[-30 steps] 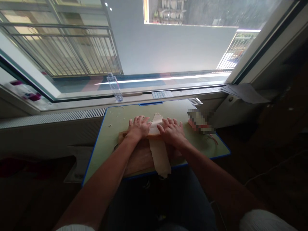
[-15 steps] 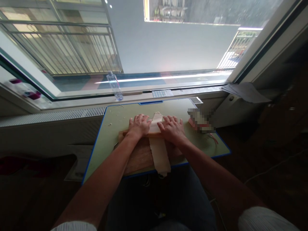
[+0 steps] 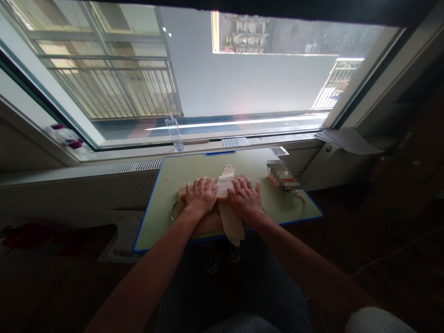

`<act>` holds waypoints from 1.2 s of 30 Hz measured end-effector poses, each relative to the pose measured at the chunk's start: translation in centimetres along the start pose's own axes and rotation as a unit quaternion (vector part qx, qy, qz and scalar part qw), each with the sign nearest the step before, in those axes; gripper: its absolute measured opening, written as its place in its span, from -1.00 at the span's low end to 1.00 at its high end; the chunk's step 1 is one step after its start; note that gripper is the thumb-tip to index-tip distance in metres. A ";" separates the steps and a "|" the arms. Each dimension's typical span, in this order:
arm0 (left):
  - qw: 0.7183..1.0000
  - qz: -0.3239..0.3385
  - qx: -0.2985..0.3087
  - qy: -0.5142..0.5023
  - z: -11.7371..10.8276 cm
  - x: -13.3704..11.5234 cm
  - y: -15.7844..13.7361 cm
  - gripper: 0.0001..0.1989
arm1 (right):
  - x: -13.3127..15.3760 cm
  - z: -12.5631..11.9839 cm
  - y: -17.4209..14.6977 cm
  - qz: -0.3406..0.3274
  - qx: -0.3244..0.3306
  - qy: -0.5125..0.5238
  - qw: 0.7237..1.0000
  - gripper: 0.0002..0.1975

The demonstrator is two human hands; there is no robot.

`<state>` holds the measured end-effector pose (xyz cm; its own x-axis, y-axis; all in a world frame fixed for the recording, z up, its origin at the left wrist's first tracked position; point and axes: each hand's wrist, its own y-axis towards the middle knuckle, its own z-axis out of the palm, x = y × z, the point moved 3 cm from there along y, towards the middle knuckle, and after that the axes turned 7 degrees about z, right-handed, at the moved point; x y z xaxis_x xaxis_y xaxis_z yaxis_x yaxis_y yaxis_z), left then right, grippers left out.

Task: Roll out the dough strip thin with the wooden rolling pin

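A long strip of pale dough (image 3: 231,221) lies across a wooden board (image 3: 208,225), and its near end hangs over the table's front edge. Across the strip runs a wooden rolling pin (image 3: 222,199), mostly covered by my hands. My left hand (image 3: 201,195) rests palm down on the pin's left part, fingers stretched forward. On the right part lies my right hand (image 3: 245,194), also palm down, with its fingers spread and its thumb beside the dough. Neither hand is wrapped around the pin. A metal handle (image 3: 174,211) shows at the board's left side.
The board rests on a green table (image 3: 157,226) with blue edging. Small dough scraps lie at its far left, and a blurred-out item (image 3: 282,175) at its right. On the windowsill stand a clear bottle (image 3: 174,134), another bottle (image 3: 69,138) and papers (image 3: 343,141).
Both hands and the rolling pin have come back a little toward me along the dough strip. My view has shifted slightly, so more of the window's top shows.
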<state>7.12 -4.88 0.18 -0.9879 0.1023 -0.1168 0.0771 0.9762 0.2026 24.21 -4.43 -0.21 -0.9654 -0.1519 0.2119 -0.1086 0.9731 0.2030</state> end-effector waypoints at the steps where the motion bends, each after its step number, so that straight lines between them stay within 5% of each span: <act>1: 1.000 0.001 -0.005 0.000 0.0 -0.1 -0.3 -0.49 | 0.1 0.1 0.1 -0.002 0.000 -0.001 1.000 -0.44; 14: 0.997 -0.025 0.074 -0.017 0.6 0.9 3.2 -0.41 | 0.2 0.5 4.8 0.003 0.030 0.006 1.000 -0.35; 26: 0.998 -0.026 0.056 -0.015 0.9 2.2 8.0 -0.45 | 0.3 1.8 11.4 0.003 0.034 0.038 0.999 -0.37; 36: 0.998 -0.029 0.050 -0.035 0.7 1.4 5.6 -0.44 | 0.2 0.7 8.0 0.006 0.015 0.028 0.999 -0.43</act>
<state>6.30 0.84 0.48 -0.9796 0.0537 -0.1935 0.0357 0.9948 0.0954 22.98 3.49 0.82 -0.9519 -0.1497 0.2673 -0.1056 0.9794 0.1723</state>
